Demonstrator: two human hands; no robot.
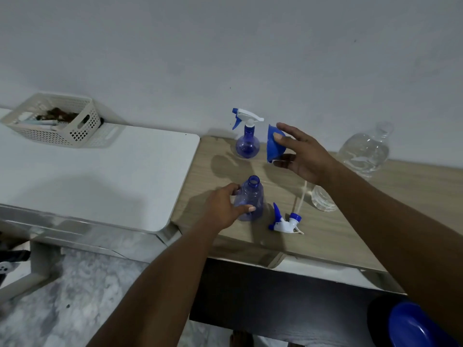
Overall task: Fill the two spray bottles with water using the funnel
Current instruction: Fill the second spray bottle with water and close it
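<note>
On the wooden table (350,234) my left hand (223,209) grips an open, uncapped blue spray bottle (251,196) that stands upright. Its white and blue trigger head (283,221) lies on the table just to the right, with its tube pointing away. My right hand (300,156) holds a blue funnel (274,144) in the air, above and behind that bottle. A second blue spray bottle (246,141), with its trigger head on, stands near the wall to the left of the funnel.
A large clear water bottle (365,151) stands at the back right, and another clear container (323,199) shows partly under my right forearm. A white table (100,171) with a white basket (52,118) adjoins on the left. A blue object (416,326) sits at the lower right.
</note>
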